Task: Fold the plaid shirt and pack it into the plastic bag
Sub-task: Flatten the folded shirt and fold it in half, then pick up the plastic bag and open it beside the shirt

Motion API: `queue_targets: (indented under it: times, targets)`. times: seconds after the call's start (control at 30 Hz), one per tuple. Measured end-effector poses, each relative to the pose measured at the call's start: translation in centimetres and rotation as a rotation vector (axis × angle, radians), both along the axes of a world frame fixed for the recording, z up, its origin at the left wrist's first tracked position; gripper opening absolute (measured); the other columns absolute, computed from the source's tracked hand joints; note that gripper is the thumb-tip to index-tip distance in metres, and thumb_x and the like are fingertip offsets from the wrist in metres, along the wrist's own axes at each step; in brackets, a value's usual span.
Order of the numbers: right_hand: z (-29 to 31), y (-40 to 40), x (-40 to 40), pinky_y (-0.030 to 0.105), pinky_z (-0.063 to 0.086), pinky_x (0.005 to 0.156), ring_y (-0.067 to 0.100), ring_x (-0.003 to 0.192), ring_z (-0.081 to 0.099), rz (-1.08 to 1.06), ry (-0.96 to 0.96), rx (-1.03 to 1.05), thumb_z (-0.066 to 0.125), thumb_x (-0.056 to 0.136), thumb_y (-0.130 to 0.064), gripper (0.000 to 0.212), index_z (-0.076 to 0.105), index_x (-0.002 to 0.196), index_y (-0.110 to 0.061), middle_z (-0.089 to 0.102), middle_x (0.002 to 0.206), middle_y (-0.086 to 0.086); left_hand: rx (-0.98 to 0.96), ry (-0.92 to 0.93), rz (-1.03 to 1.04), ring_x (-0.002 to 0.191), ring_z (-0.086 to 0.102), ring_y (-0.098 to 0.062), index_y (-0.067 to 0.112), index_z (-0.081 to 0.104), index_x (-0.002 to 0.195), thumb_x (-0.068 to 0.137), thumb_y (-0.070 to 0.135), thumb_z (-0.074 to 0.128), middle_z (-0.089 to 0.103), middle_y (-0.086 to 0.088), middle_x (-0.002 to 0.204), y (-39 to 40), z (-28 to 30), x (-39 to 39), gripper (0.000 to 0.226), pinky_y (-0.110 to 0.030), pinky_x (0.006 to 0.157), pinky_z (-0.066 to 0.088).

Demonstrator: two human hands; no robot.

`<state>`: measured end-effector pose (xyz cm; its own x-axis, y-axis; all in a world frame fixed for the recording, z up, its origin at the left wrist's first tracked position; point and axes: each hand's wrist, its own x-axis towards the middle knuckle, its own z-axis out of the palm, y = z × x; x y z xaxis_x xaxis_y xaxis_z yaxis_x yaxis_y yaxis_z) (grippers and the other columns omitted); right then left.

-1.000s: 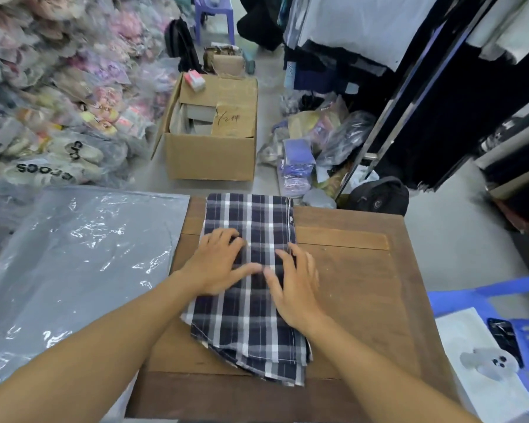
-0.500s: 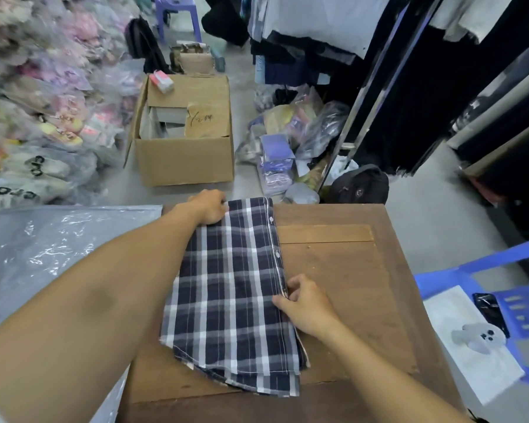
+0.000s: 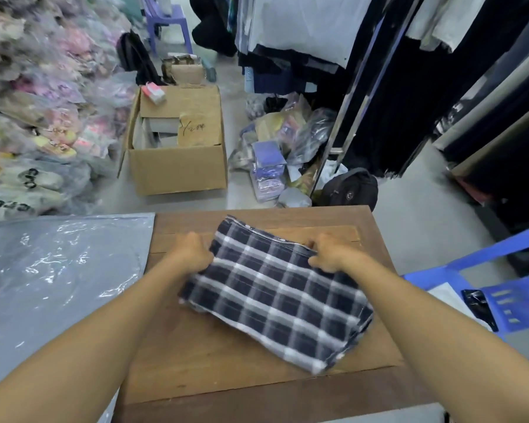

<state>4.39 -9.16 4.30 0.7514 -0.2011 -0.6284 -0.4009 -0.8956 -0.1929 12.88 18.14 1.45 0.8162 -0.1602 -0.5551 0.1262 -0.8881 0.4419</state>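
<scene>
1. Head view: the plaid shirt (image 3: 275, 294), folded into a thick dark-and-white checked bundle, lies on the wooden desk (image 3: 226, 361), set askew so its long side runs from upper left to lower right.
2. The left hand (image 3: 193, 254) is at the shirt's far left corner. Its fingers (image 3: 208, 250) are curled shut around the cloth edge, with their tips tucked under the fabric and out of sight.
3. The right hand (image 3: 330, 253) is at the far right corner, just beside the button edge. Its fingers (image 3: 313, 262) are closed in a pinch on the top layers, the cloth bunched up against the knuckles.
4. The far edge of the shirt runs between the two hands and appears raised a little off the desk; the near end, toward the lower right, rests flat on the wood. Motion blur softens the pattern, so the number of layers cannot be told.
5. The plastic bag (image 3: 58, 270), clear and glossy over a grey sheet, lies flat to the left of the desk, its right edge touching the desk's left side. It is apart from the shirt, and neither hand touches it.
6. Beyond the desk a cardboard box (image 3: 177, 169) stands open on the floor; a blue plastic chair (image 3: 501, 288) is at the right.
</scene>
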Motion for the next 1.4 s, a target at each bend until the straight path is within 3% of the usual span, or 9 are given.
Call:
queue_targets:
  times: [0.17,0.33,0.5,0.6,0.7,0.8,1.07,1.2,1.4]
  targets:
    - [0.8,-1.9,1.8,0.05,0.049,0.097,0.034,0.117,0.053,0.21,0.003,-0.259,0.053,0.095,-0.016,0.042,0.056,0.133,-0.034,0.06,0.129,0.009,-0.092,0.263,0.004,0.059,0.06,-0.02,0.01,0.058,0.072,0.088,0.024,0.073,0.068,-0.01,0.069,-1.5,0.2,-5.4,0.026,-0.032,0.066,0.052]
    - [0.0,-2.0,1.9,0.051,0.046,0.099,0.035,0.125,0.047,0.259,0.013,-0.34,0.049,0.096,-0.016,0.046,0.05,0.141,-0.028,0.054,0.135,0.012,-0.067,0.244,-0.002,0.065,0.065,-0.02,0.011,0.061,0.072,0.087,0.027,0.072,0.075,-0.012,0.075,-2.4,-0.4,-6.7,0.025,-0.034,0.081,0.056]
    - [0.2,-2.1,1.9,0.052,0.046,0.1,0.034,0.124,0.048,0.253,0.021,-0.324,0.053,0.093,-0.019,0.047,0.049,0.138,-0.028,0.054,0.137,0.01,-0.068,0.263,-0.047,0.07,0.065,-0.018,0.01,0.067,0.082,0.088,0.041,0.069,0.076,-0.009,0.081,-1.7,0.1,-6.2,0.032,-0.036,0.085,0.056]
    - [0.8,-1.2,2.5,0.05,0.048,0.098,0.032,0.125,0.044,0.247,-0.005,-0.285,0.057,0.09,-0.016,0.05,0.044,0.137,-0.026,0.052,0.137,0.008,-0.138,0.102,0.066,0.07,0.062,-0.018,0.014,0.066,0.076,0.089,0.05,0.063,0.069,-0.003,0.074,0.4,0.8,-4.2,0.039,-0.035,0.078,0.053]
    - [1.7,1.4,4.1,0.046,0.045,0.103,0.031,0.13,0.043,0.246,-0.129,-0.152,0.059,0.093,-0.019,0.053,0.043,0.143,-0.023,0.047,0.143,0.007,-0.035,-0.21,0.226,0.093,0.064,-0.028,0.014,0.065,0.085,0.091,0.042,0.059,0.068,-0.005,0.094,4.4,1.7,-1.1,0.029,-0.037,0.083,0.053]
    - [2.1,5.8,6.2,0.043,0.044,0.108,0.026,0.129,0.049,0.244,-0.219,0.055,0.063,0.093,-0.024,0.05,0.05,0.141,-0.023,0.051,0.143,0.006,0.093,-0.34,0.256,0.114,0.058,-0.034,0.012,0.067,0.105,0.092,0.034,0.056,0.063,-0.011,0.119,8.9,1.5,1.5,0.028,-0.043,0.091,0.051]
    - [-0.5,21.7,13.4,0.034,0.043,0.103,0.025,0.126,0.054,0.328,-0.28,0.324,0.06,0.098,-0.028,0.042,0.056,0.136,-0.012,0.059,0.138,0.01,0.143,-0.253,0.374,0.146,0.026,-0.033,0.013,0.036,0.149,0.093,0.043,0.056,0.028,-0.012,0.159,18.2,-0.3,4.3,0.067,-0.045,0.116,0.031]
    - [-3.0,28.5,16.2,0.039,0.029,0.115,0.036,0.143,0.032,0.391,-0.268,0.266,0.049,0.102,-0.029,0.049,0.042,0.146,-0.007,0.044,0.151,0.015,0.108,-0.139,0.327,0.153,0.004,-0.031,0.013,0.013,0.157,0.095,0.051,0.05,0.004,-0.012,0.167,20.4,-2.1,3.2,0.082,-0.04,0.123,0.012]
    - [-5.6,32.7,16.5,0.043,0.025,0.117,0.03,0.143,0.031,0.466,-0.3,0.102,0.045,0.1,-0.04,0.053,0.041,0.146,-0.014,0.04,0.154,0.007,0.072,-0.138,0.343,0.153,0.007,-0.027,0.016,0.017,0.157,0.098,0.059,0.033,0.007,-0.008,0.167,20.8,-3.1,2.4,0.075,-0.039,0.122,0.01]
